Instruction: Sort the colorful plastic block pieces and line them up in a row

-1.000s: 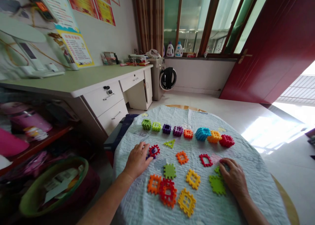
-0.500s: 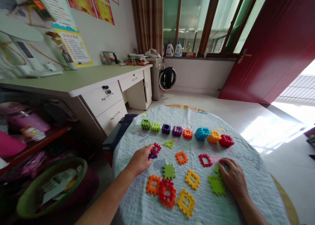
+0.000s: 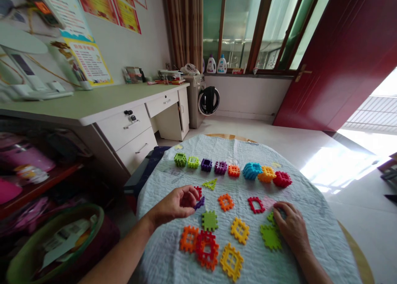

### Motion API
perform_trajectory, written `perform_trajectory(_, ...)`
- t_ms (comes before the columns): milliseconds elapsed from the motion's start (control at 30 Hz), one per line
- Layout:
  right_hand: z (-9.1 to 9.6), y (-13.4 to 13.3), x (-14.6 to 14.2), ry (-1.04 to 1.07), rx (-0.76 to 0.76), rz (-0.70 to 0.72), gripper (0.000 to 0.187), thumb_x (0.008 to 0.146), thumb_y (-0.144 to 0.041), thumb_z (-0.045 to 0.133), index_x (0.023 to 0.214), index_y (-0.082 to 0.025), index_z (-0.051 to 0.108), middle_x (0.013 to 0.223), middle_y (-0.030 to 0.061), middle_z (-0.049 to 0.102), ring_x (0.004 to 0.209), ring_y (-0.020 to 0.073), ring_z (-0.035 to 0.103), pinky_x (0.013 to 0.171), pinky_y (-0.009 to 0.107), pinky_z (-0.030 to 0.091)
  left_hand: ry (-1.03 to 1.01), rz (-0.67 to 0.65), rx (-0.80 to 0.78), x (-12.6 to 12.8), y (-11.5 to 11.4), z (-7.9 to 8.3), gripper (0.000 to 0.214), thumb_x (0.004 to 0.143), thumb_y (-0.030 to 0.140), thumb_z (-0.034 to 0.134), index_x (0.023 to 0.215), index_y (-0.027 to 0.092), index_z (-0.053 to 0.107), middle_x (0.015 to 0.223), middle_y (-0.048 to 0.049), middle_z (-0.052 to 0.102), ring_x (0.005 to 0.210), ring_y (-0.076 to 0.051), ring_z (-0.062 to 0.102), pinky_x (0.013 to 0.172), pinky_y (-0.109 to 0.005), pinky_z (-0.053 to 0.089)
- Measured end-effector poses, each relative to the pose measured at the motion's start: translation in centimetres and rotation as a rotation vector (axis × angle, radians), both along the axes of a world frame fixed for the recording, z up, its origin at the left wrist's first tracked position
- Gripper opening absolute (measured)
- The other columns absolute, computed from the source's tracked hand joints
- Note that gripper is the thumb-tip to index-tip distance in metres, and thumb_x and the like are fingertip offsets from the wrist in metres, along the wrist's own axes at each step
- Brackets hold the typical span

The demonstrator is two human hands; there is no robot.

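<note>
My left hand (image 3: 176, 204) pinches a purple interlocking building piece (image 3: 199, 203), tilted at the fingertips above the tablecloth. Just behind it shows a red piece (image 3: 198, 191), partly hidden by my fingers. On the right, my right hand (image 3: 291, 225) rests on the cloth with thumb and fingers apart. Beside its thumb lie a small green piece (image 3: 271, 217) and a larger green square (image 3: 271, 237). Between my hands are an orange frame (image 3: 226, 202), a red frame (image 3: 256, 205), a green square (image 3: 210, 220) and a yellow window piece (image 3: 240, 230).
A row of assembled cubes, including a blue block (image 3: 252, 170) and a red block (image 3: 283, 179), stands across the back of the round table. A yellow-green triangle (image 3: 209, 184) lies before them. A desk (image 3: 93, 106) stands left, with a basket (image 3: 99, 222) below.
My left hand has turned and lifted slightly, bringing the purple piece up on edge, apart from the red one. My right hand stays in place. The view has shifted slightly.
</note>
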State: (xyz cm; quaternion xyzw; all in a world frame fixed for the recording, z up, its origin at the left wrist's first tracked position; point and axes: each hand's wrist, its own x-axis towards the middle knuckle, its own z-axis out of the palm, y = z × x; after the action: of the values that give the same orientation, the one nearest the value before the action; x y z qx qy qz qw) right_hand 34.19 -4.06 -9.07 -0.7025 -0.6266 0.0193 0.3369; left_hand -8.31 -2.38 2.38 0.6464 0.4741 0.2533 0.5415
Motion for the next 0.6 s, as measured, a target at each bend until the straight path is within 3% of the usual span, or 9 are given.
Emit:
perform_trajectory(267, -0.1, 0.0, 0.1, 0.018, -0.004, -0.004, 0.032, 0.081, -0.046, 0.051, 0.087, -0.021, 0.069, 0.100, 0.0104, 0.070, 0.096, 0.0290, 0.062, 0.092, 0.045, 0.046, 0.325, 0.180, 0.561, 3.1, 10.4, 1.1, 0.014, 0.068, 0.015, 0.064, 0.080, 0.019, 0.059, 0.073, 0.0021, 0.064, 0.063, -0.011, 0.057, 0.064, -0.023, 0.047)
perform_trajectory(433, 0.1, -0.1, -0.1, 0.026, -0.008, -0.002, 0.030, 0.082, -0.045, 0.050, 0.086, -0.021, 0.068, 0.099, 0.0100, 0.070, 0.096, 0.0284, 0.062, 0.092, 0.044, 0.045, 0.614, 0.204, 0.637, 5.6, 14.6, 0.6, 0.014, 0.070, 0.013, 0.064, 0.082, 0.020, 0.062, 0.076, 0.0001, 0.068, 0.070, -0.014, 0.062, 0.069, -0.024, 0.046)
perform_trajectory(600, 0.2, -0.2, -0.3, 0.030, -0.002, -0.002, 0.029, 0.083, -0.044, 0.050, 0.087, -0.021, 0.068, 0.099, 0.0098, 0.070, 0.097, 0.0274, 0.062, 0.093, 0.042, 0.045, 0.767, 0.211, 0.601, 6.4, 15.8, -0.4, 0.016, 0.072, 0.013, 0.062, 0.085, 0.020, 0.064, 0.080, -0.0020, 0.070, 0.076, -0.017, 0.064, 0.071, -0.025, 0.044)
